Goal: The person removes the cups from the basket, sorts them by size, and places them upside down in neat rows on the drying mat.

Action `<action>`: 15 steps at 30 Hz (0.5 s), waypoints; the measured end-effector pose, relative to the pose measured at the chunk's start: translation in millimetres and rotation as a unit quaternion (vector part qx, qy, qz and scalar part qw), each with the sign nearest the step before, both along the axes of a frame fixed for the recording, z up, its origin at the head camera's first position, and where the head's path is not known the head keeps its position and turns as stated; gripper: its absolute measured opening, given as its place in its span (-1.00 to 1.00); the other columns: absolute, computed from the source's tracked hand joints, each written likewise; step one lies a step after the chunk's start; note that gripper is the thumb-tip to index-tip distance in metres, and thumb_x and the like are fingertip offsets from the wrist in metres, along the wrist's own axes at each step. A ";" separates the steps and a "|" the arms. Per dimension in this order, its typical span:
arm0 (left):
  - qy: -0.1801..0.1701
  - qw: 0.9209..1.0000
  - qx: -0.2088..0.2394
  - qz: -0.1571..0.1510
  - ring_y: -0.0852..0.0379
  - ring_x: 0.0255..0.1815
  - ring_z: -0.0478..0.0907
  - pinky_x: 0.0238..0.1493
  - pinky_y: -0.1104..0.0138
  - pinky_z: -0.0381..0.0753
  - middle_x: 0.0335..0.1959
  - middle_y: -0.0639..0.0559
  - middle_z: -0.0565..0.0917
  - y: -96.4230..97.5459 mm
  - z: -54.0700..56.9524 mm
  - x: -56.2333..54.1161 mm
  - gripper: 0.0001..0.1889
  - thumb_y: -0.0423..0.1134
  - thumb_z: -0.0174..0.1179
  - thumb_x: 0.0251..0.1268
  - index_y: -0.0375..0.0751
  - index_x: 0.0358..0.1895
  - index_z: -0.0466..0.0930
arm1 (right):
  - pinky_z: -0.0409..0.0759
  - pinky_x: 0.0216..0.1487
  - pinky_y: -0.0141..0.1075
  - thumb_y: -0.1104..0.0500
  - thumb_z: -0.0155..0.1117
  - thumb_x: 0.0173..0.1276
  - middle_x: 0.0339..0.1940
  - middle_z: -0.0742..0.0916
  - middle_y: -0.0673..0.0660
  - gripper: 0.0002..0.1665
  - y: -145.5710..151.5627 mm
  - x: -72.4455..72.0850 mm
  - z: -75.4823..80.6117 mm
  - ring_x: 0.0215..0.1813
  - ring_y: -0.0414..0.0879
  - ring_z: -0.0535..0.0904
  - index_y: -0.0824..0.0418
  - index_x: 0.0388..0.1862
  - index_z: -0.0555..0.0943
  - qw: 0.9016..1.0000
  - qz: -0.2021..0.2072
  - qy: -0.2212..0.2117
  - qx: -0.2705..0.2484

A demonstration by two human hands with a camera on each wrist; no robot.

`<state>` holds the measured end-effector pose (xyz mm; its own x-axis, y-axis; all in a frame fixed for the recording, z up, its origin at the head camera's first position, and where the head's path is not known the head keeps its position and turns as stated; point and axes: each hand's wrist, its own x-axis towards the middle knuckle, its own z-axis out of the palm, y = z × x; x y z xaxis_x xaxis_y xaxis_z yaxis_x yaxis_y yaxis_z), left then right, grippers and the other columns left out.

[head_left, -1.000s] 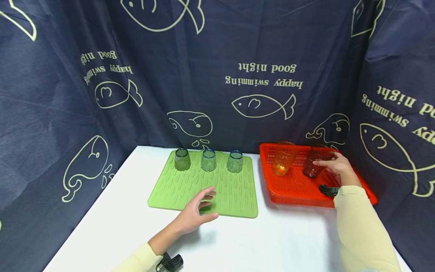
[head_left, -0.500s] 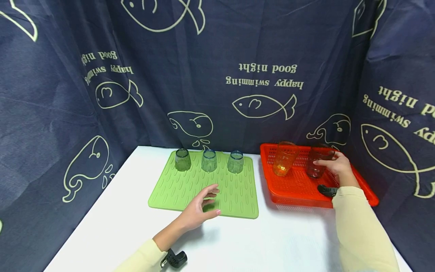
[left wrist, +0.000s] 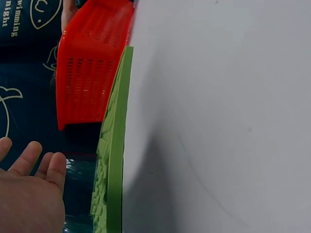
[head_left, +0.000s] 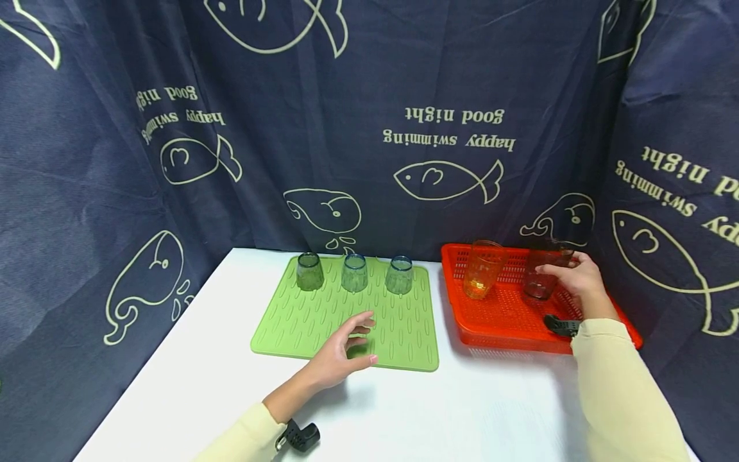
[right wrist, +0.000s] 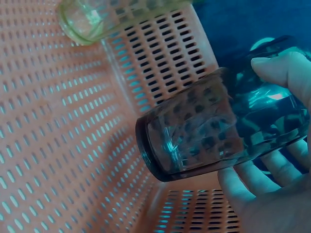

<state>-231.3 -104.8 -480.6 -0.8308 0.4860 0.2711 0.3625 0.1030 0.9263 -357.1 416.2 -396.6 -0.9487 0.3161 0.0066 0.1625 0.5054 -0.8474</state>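
Note:
My right hand [head_left: 580, 279] grips a dark, see-through drinking glass [right wrist: 194, 128] near its rim, thumb on one side and fingers on the other. This glass is inside the red plastic basket [head_left: 496, 335]; whether its base touches the basket floor, I cannot tell. To its left in the same basket leans a tall amber glass [head_left: 484, 269]. My left hand [head_left: 337, 359] hovers by the front edge of the green mat [head_left: 369, 314], fingers relaxed and apart, holding nothing. Along the mat's back stand a dark green glass [head_left: 310, 272] and two bluish glasses, one middle [head_left: 355, 273], one right [head_left: 399, 276].
A white table [head_left: 450, 417] lies under the mat and basket. Dark blue curtains [head_left: 369, 115] with fish prints hang close behind and on both sides. The basket's perforated wall [right wrist: 170, 43] rises round the glasses.
The dark glass's base has shifted slightly right and the glass stands straighter, with my right hand moving a little right too. My left hand has drifted slightly right and forward.

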 end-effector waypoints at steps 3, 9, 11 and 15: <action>0.003 1.000 0.003 -0.005 -0.39 0.44 0.29 0.50 -0.03 0.42 0.45 -0.17 0.39 1.1 2.0 -1.8 -0.16 -0.27 0.37 0.33 -0.08 0.60 0.13 | 0.40 0.45 0.21 -0.04 0.43 0.37 0.48 0.26 0.51 0.14 -1.6 3.4 5.7 0.37 0.33 0.26 0.44 0.61 -0.01 1.000 0.004 0.012 0.017; 0.005 1.000 0.000 -0.006 -0.39 0.43 0.30 0.49 -0.12 0.40 0.45 -0.17 0.39 4.3 6.0 -5.2 -0.16 -0.28 0.37 0.32 -0.09 0.60 0.13 | 0.47 0.37 0.17 -0.06 0.44 0.36 0.43 0.32 0.43 0.12 -7.3 8.1 14.9 0.30 0.26 0.31 0.40 0.60 0.02 0.999 0.009 0.030 0.035; 0.005 1.000 -0.003 -0.007 -0.38 0.44 0.30 0.49 -0.14 0.40 0.45 -0.17 0.39 5.8 6.5 -7.0 -0.16 -0.28 0.37 0.32 -0.10 0.60 0.13 | 0.47 0.39 0.18 -0.08 0.44 0.36 0.43 0.33 0.42 0.12 -9.0 10.6 17.9 0.30 0.26 0.31 0.38 0.59 0.02 0.999 0.012 0.033 0.038; 0.006 1.000 -0.008 -0.006 -0.37 0.43 0.32 0.50 -0.12 0.40 0.44 -0.17 0.40 8.5 7.6 -10.8 -0.16 -0.27 0.37 0.32 -0.12 0.60 0.13 | 0.41 0.43 0.27 -0.12 0.42 0.37 0.47 0.31 0.45 0.12 -13.1 18.3 24.5 0.36 0.33 0.29 0.35 0.60 0.02 0.998 0.022 0.036 0.040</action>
